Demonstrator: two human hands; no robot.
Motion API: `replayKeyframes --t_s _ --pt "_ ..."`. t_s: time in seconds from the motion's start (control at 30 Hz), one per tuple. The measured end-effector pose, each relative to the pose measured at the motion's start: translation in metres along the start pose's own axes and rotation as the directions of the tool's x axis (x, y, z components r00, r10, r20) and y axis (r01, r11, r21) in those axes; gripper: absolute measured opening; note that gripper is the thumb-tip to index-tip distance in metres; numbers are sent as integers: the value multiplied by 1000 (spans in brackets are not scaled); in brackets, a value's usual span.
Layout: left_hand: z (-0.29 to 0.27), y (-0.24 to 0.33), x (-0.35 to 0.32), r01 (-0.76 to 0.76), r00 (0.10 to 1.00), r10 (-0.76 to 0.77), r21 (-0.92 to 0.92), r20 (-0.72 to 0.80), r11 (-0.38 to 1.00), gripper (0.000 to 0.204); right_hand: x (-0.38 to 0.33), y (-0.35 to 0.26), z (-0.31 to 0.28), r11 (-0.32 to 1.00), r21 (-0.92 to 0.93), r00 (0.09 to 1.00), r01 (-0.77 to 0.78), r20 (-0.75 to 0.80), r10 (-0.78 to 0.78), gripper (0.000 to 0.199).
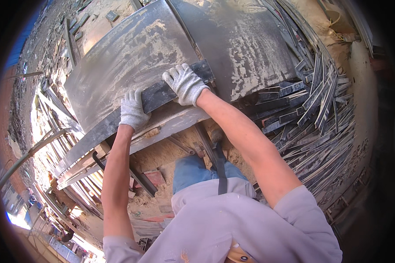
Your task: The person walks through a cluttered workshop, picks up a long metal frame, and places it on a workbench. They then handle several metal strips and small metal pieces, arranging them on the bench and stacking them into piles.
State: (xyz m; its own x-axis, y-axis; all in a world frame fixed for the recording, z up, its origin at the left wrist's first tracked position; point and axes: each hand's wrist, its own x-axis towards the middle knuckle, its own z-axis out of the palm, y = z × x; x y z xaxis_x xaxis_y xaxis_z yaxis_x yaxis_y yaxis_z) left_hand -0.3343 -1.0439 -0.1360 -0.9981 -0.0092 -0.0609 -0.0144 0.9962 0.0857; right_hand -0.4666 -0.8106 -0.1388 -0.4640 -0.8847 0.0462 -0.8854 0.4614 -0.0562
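We stand at a big steel table (131,52), dusted with pale sawdust, that fills the far middle of the view and slopes from far right down to near left. A seam splits its top into a left sheet and a darker right sheet (241,39).

To the right, a large heap of dark offcut strips (311,109) spreads from beside the table out toward the near right, lying loose and crossed on the sandy ground (171,153). To the left, more long strips and bars (52,136) lie along the table's near-left end and under it.

Along the near edge of the table lies a long dark board (158,97), flat on the steel, running from near left to far right. Its right end reaches just past the seam; its left end runs on down the table edge.

Our left hand (133,110), in a grey knit glove, is closed over the board at its near edge, fingers wrapped on top. Our right hand (185,84), gloved the same, presses on the board farther right, fingers curled over its far edge. The two hands sit near each other, both touching the board.

Below them we see our pale shirt (232,219) and blue trousers (193,171).
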Motion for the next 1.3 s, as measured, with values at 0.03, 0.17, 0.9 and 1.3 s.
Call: replayKeyframes --t_s 0.03,0.17,0.9,1.3 --pt "-1 1 1 -11 1000 11 -2 -17 1000 87 -1 1 0 1000 -28 1000 -13 -24 12 87" --pt "-3 1 -3 5 1000 -5 4 -1 1000 87 1 -4 -9 1000 -16 999 -23 42 24 80" --pt "-6 6 -7 25 999 -25 6 -28 1000 83 -2 -3 -7 996 -85 1000 11 -22 -13 87" --pt "0 7 -9 30 996 -28 28 -85 999 88 -3 -1 -7 993 -105 997 44 -58 -51 86"
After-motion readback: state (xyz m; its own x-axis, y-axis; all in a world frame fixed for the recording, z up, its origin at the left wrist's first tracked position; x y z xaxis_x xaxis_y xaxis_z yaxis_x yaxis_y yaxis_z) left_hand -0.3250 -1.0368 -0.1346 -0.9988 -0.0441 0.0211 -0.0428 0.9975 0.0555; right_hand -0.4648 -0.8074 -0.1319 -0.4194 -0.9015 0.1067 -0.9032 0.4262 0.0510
